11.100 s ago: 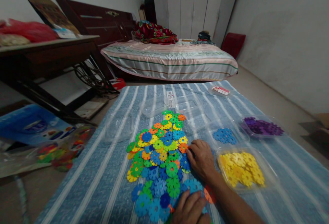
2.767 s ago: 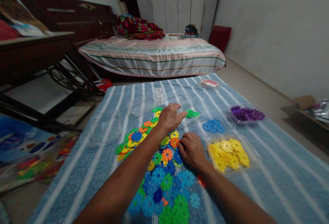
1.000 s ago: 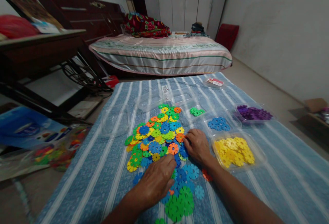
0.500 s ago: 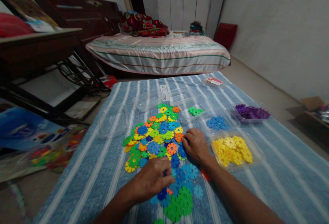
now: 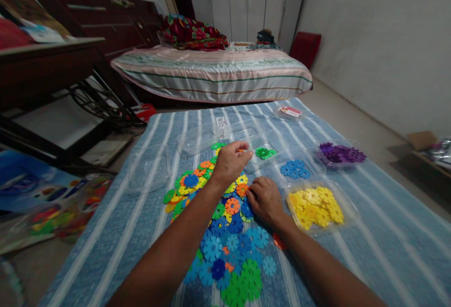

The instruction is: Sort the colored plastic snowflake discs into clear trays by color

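Observation:
Colourful notched plastic discs, in green, yellow, orange and blue, lie heaped in the middle of the striped cloth. My left hand is stretched over the far end of the heap. Its thumb and fingers are apart, with a bit of orange showing between them, and its tips point at a clear tray of green discs. At the heap's right side rests my right hand, fingers curled down beside an orange disc. Whatever is under those fingers is hidden.
Clear boxes on the right hold blue discs, yellow discs and purple discs. Clear plastic containers stand behind the heap, another container at left. A lidded box sits at the far edge. Beyond is a bed.
My left hand has moved forward from the near part of the heap to its far end, uncovering blue discs. My right hand stays in place. The view has shifted slightly.

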`<act>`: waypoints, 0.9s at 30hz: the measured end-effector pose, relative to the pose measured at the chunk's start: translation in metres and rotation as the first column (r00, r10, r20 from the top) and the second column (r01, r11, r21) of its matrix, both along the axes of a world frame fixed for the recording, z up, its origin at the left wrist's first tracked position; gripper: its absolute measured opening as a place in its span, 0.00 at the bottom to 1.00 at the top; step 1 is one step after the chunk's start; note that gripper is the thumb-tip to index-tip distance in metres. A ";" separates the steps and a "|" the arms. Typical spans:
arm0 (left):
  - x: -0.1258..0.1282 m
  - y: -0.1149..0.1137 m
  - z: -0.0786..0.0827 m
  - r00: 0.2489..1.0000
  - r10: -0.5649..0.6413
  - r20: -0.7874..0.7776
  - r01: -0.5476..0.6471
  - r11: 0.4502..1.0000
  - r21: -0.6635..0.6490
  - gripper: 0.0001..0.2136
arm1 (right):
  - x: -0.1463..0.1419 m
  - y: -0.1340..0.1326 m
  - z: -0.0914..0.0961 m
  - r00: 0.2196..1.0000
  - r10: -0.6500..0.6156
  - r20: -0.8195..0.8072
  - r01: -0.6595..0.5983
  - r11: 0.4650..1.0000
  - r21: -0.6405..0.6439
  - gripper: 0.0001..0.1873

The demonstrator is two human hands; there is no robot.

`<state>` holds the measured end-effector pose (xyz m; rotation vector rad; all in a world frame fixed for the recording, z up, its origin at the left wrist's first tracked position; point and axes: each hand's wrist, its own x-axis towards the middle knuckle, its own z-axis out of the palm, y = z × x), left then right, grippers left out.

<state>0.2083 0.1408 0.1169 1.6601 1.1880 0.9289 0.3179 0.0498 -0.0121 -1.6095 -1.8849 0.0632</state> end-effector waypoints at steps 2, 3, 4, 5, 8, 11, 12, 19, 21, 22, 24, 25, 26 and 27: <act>-0.011 -0.002 -0.006 0.996 0.015 -0.083 -0.007 0.996 0.094 0.11 | 0.000 0.000 0.001 1.000 0.004 0.000 -0.004 1.000 -0.004 0.10; -0.022 -0.005 -0.010 0.992 0.020 -0.122 -0.004 0.992 0.125 0.11 | 0.000 0.000 0.001 1.000 0.006 0.002 -0.006 1.000 -0.007 0.10; -0.034 -0.009 -0.015 0.988 0.037 -0.151 -0.015 0.989 0.146 0.12 | 0.001 0.000 0.001 1.000 0.007 0.005 -0.007 1.000 -0.010 0.10; -0.049 -0.013 -0.020 0.982 0.074 -0.171 -0.046 0.985 0.165 0.13 | 0.001 0.000 0.001 1.000 0.008 0.008 -0.008 1.000 -0.013 0.10; -0.101 -0.024 -0.034 0.945 0.246 -0.218 -0.204 0.959 0.198 0.15 | 0.001 0.000 0.000 1.000 0.008 0.014 -0.007 1.000 -0.016 0.10; -0.157 -0.031 -0.042 0.839 0.450 -0.305 -0.396 0.890 0.225 0.14 | 0.001 0.000 -0.001 1.000 -0.006 0.016 0.006 1.000 -0.008 0.10; -0.175 -0.033 -0.043 0.791 0.511 -0.335 -0.440 0.857 0.267 0.14 | 0.000 0.000 -0.001 1.000 -0.010 0.016 0.010 1.000 -0.008 0.10; -0.261 -0.034 -0.049 0.436 0.742 -0.509 -0.529 0.669 0.522 0.16 | 0.000 -0.001 -0.001 1.000 -0.019 0.021 0.019 1.000 0.005 0.11; -0.268 -0.031 -0.053 0.409 0.759 -0.506 -0.496 0.651 0.575 0.16 | 0.000 -0.001 -0.001 1.000 -0.021 0.018 0.021 1.000 0.009 0.11; -0.269 -0.029 -0.056 0.409 0.766 -0.496 -0.481 0.643 0.596 0.15 | 0.000 -0.001 -0.001 1.000 -0.021 0.017 0.021 1.000 0.010 0.11; -0.269 -0.026 -0.061 0.419 0.773 -0.477 -0.460 0.634 0.622 0.14 | 0.000 -0.001 -0.002 1.000 -0.019 0.015 0.019 1.000 0.010 0.10; -0.268 -0.025 -0.064 0.426 0.771 -0.474 -0.454 0.635 0.625 0.13 | 0.000 -0.002 -0.002 1.000 -0.017 0.016 0.017 1.000 0.010 0.10; -0.268 -0.024 -0.066 0.429 0.767 -0.478 -0.451 0.640 0.623 0.13 | 0.000 -0.002 -0.002 1.000 -0.017 0.016 0.017 1.000 0.011 0.10; -0.267 -0.023 -0.068 0.426 0.763 -0.485 -0.449 0.645 0.619 0.13 | 0.000 -0.002 -0.001 1.000 -0.016 0.016 0.016 1.000 0.012 0.10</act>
